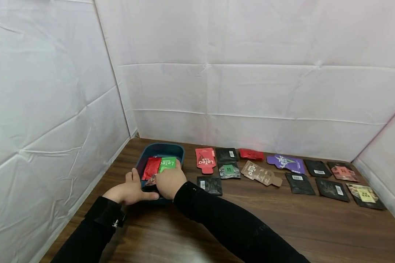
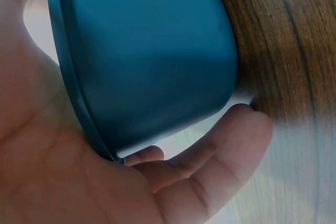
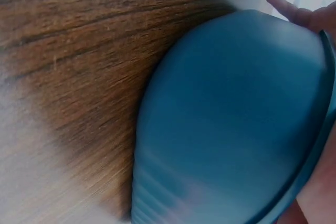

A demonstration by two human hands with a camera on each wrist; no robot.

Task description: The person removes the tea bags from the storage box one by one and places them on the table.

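A dark blue plastic bin [image 1: 161, 147] stands at the left of the table. Its smooth outer wall [image 2: 152, 45] fills much of the left wrist view. My left hand [image 1: 131, 191] holds the bin at its near left corner, thumb along the near rim and fingers at the outer left side. Inside the bin, my right hand [image 1: 171, 182] grips a dark packet [image 1: 150, 181] with a reddish print; its fingertips are hidden. Beyond that hand, a red packet [image 1: 151, 167] and a green packet [image 1: 167, 163] lie side by side in the bin.
Right of the bin lie a red tagged packet [image 1: 205, 159], several black packets [image 1: 210, 185], a small red packet [image 1: 251, 154], a brown packet [image 1: 260, 173] and a purple packet [image 1: 285, 163]. White cloth walls [image 1: 250, 91] enclose the wooden table [image 1: 270, 215].
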